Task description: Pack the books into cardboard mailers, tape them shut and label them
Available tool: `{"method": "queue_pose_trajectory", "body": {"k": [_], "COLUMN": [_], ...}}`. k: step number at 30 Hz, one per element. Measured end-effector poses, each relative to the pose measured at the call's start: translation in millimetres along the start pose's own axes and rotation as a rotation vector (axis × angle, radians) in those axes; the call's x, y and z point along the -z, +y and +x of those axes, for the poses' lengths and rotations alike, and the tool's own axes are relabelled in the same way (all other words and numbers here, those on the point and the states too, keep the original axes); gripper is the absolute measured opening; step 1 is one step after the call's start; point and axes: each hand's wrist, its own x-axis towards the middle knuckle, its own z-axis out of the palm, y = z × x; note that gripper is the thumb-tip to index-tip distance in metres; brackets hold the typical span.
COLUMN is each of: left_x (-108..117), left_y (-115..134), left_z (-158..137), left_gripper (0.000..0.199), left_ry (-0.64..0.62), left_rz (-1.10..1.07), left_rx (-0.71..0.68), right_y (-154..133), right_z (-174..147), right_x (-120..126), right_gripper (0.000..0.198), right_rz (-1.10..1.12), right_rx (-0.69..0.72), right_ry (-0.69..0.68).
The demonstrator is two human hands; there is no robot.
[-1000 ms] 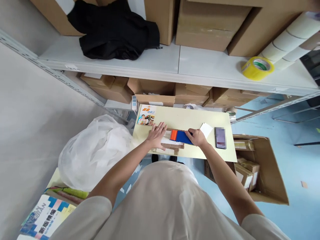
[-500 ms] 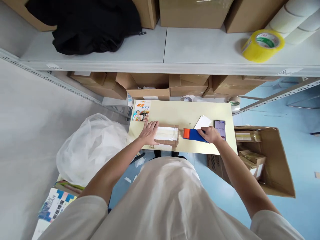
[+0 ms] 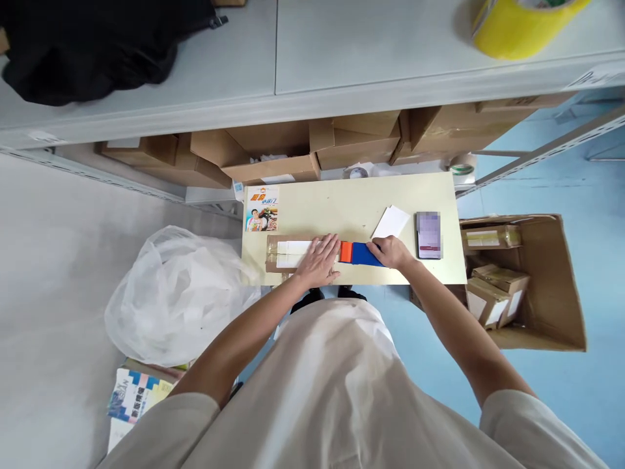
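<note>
A small cardboard box (image 3: 272, 255) with a white label (image 3: 293, 253) on top lies near the front edge of the pale table (image 3: 317, 202). My left hand (image 3: 319, 257) rests flat over the right end of the box, fingers stretched out, covering part of the label. At that same end sits a blue and orange tape dispenser (image 3: 366, 254), its orange part close to my left fingers. My right hand (image 3: 392, 252) is closed around the dispenser's right end. Any tape between dispenser and box is hidden by my left hand.
White paper slips (image 3: 390, 223), a phone (image 3: 428, 236) and a printed card (image 3: 262, 210) lie on the table. A large open carton (image 3: 551, 280) holding small boxes stands to the right. A white plastic bag (image 3: 180, 293) is at the left. The shelf (image 3: 342, 58) crosses above the table.
My left hand has moved from the box's left end to its right end. The box and the dispenser have shifted left. The camera view has tilted and moved closer to the shelf.
</note>
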Motion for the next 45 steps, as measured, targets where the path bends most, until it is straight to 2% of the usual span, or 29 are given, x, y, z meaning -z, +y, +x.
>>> {"method": "queue_pose_trajectory", "body": {"k": [4,6,8,10,14,16,19,22,25,28,30,32,34,36,39,41,43,45], "left_x": [-1.3,-1.7,-1.7,-1.3,-0.4,-0.5,-1.0,-1.5,-1.8,-2.5,-2.9,-3.1,-3.6,-5.7,-15.9,-27.5,-39.6,-48.4], "left_y": [-4.9,-5.9,-5.8,-4.8,-0.3,2.1,4.1,3.5,0.0,-7.2,-14.1,-23.4,-36.3,-54.0,-84.9,-101.1,-108.0,-105.0], "left_z": [-0.2,-0.9,-2.2,-4.0,-6.0,-5.7,-4.9,-4.3,-4.3,-8.0,-15.1,-27.0,-44.2,-65.7,-100.0,-117.6,-126.5,-126.3], "left_gripper": [0.083,0.084,0.086,0.082,0.059,0.054,0.052,0.054,0.075,0.099,0.093,0.08,0.071,0.071,0.083,0.089,0.091,0.089], "left_ry": [-0.009,-0.013,-0.014,-0.017,-0.027,-0.026,-0.012,0.02,0.068,0.167,0.244,0.309,0.372,0.442,0.506,0.476,0.426,0.406], "left_rz": [-0.009,-0.012,-0.013,-0.006,0.037,0.057,0.061,0.024,-0.075,-0.219,-0.283,-0.288,-0.262,-0.277,-0.483,-0.719,-0.984,-1.238], "left_rx": [-0.007,-0.006,-0.019,-0.052,-0.065,-0.05,-0.052,-0.046,-0.039,-0.028,0.007,0.08,0.194,0.338,0.532,0.624,0.643,0.566], "right_y": [24.4,22.1,4.6,-24.4,-80.4,-92.0,-84.8,-62.0,-44.0,-41.0,-44.8,-48.9,-50.6,-49.9,-50.3,-56.6,-69.0,-84.8], "right_z": [-15.4,-19.4,-19.4,-16.3,-8.8,-9.4,-19.0,-35.0,-47.6,-48.3,-43.0,-37.1,-33.9,-35.4,-43.7,-48.2,-47.5,-40.9], "right_x": [10.4,17.7,23.6,26.1,19.6,12.7,1.7,-11.3,-32.1,-60.8,-80.0,-95.7,-105.9,-110.2,-108.6,-107.9,-111.8,-120.2], "right_gripper": [0.056,0.056,0.057,0.059,0.048,0.04,0.035,0.045,0.042,0.029,0.031,0.036,0.041,0.043,0.052,0.066,0.079,0.087], "right_rz": [-0.009,-0.082,-0.168,-0.241,-0.273,-0.268,-0.26,-0.208,-0.114,-0.077,-0.077,-0.07,-0.049,-0.035,-0.018,0.034,0.143,0.277], "right_rx": [0.025,-0.011,-0.067,-0.123,-0.167,-0.18,-0.2,-0.329,-0.452,-0.443,-0.438,-0.455,-0.462,-0.454,-0.393,-0.285,-0.143,-0.02], "right_ry": [-0.068,-0.104,-0.122,-0.111,-0.079,-0.09,-0.107,0.037,0.181,0.205,0.191,0.176,0.158,0.151,0.273,0.392,0.429,0.367]}}
